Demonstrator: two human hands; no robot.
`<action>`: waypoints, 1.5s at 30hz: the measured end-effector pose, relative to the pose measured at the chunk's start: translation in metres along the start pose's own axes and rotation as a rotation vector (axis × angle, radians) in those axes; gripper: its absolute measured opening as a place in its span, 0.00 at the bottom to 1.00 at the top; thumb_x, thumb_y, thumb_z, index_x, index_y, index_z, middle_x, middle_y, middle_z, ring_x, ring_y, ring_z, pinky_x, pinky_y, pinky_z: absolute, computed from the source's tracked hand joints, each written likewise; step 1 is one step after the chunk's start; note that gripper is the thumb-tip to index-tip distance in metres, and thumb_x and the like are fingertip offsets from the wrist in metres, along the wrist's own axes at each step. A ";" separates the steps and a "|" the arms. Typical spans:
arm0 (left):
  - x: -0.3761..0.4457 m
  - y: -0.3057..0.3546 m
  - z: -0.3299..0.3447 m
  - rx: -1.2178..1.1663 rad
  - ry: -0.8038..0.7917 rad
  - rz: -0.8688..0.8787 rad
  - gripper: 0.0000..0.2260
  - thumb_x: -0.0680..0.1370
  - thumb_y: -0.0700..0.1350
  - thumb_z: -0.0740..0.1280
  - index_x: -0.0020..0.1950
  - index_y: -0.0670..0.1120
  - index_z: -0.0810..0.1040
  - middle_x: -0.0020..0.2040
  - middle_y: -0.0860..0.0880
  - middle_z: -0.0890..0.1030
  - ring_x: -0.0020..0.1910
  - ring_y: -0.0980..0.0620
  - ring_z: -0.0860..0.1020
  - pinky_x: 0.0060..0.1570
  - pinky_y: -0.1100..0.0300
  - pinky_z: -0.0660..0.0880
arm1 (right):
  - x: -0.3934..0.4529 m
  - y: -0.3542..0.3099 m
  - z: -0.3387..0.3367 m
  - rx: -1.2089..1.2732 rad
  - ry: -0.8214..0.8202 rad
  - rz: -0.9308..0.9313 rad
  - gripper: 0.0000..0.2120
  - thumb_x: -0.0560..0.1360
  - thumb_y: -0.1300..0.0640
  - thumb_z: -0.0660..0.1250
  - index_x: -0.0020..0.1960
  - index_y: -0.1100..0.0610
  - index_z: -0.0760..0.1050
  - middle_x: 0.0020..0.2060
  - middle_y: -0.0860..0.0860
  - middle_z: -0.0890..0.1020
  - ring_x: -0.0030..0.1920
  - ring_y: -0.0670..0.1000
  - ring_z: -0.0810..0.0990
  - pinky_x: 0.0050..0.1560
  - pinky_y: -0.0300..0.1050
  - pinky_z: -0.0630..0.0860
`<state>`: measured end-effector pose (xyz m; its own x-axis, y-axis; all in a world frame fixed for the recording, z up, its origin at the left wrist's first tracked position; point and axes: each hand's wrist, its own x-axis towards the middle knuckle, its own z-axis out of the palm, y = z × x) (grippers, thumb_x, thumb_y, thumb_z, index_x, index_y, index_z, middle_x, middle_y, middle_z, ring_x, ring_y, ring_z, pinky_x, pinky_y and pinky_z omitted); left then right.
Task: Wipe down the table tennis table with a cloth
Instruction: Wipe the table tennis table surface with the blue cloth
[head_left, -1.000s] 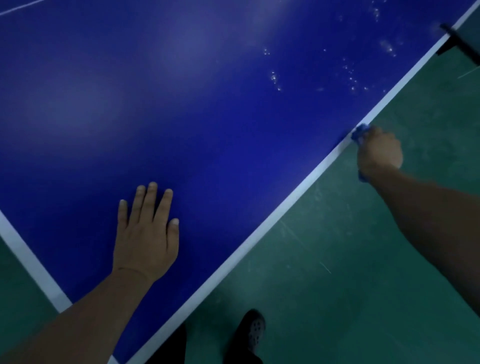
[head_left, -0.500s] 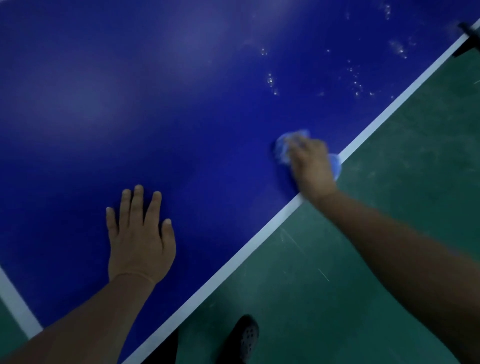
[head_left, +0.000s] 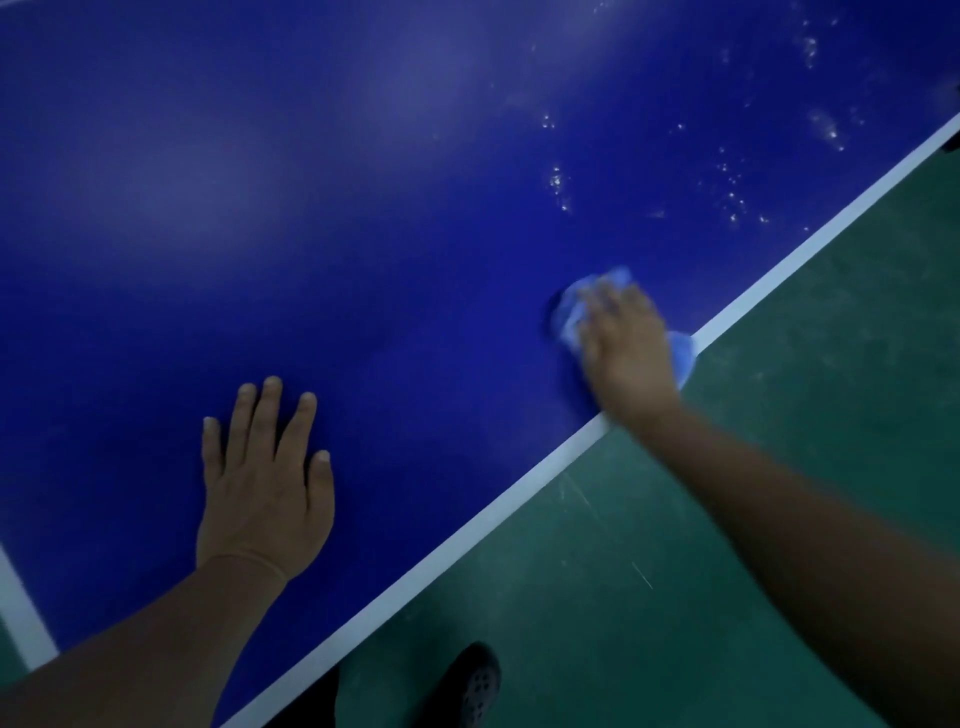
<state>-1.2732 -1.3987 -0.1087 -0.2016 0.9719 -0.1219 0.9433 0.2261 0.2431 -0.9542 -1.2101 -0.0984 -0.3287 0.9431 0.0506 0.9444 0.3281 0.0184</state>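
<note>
— So, where's the crumpled light-blue cloth (head_left: 571, 306) now?
— In from the white edge line, on the dark blue counter (head_left: 363, 208); my right hand (head_left: 626, 353) presses it flat. Left hand (head_left: 262, 488) rests, grip released. White specks (head_left: 732, 182) beyond remain unwiped.

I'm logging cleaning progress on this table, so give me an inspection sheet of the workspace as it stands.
Surface: blue table tennis table with a white edge line; pale specks in the far right area.
Job's things: blue cloth on the table near the right edge.
Clutter: nothing seen.
Grippers: left hand flat on the table, fingers straight; right hand presses on the cloth, blurred.
Cables: nothing seen.
Surroundings: green floor; dark shoe below the table edge.
</note>
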 end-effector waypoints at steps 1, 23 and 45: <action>-0.001 0.000 0.000 0.003 0.000 0.000 0.29 0.80 0.54 0.46 0.78 0.43 0.62 0.80 0.41 0.56 0.80 0.43 0.49 0.77 0.40 0.44 | 0.017 0.025 0.002 -0.041 -0.024 0.115 0.21 0.83 0.59 0.54 0.74 0.65 0.66 0.72 0.64 0.69 0.73 0.61 0.66 0.74 0.55 0.59; -0.001 0.000 -0.004 -0.004 -0.047 -0.037 0.27 0.79 0.54 0.51 0.75 0.44 0.68 0.79 0.44 0.61 0.79 0.46 0.54 0.76 0.44 0.45 | 0.036 -0.001 0.010 0.221 -0.133 -0.627 0.23 0.84 0.47 0.53 0.76 0.52 0.67 0.77 0.51 0.64 0.79 0.54 0.56 0.77 0.56 0.55; 0.267 0.083 -0.023 -0.291 0.374 -0.620 0.27 0.79 0.51 0.53 0.77 0.42 0.64 0.79 0.44 0.60 0.80 0.47 0.53 0.78 0.46 0.44 | 0.308 -0.029 0.022 0.154 -0.159 -1.269 0.22 0.83 0.45 0.56 0.75 0.49 0.68 0.77 0.50 0.64 0.78 0.57 0.58 0.76 0.58 0.57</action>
<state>-1.2547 -1.1193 -0.0993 -0.7939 0.6081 0.0020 0.5322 0.6932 0.4860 -1.0825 -0.9279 -0.1057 -0.9985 -0.0395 -0.0369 -0.0336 0.9882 -0.1494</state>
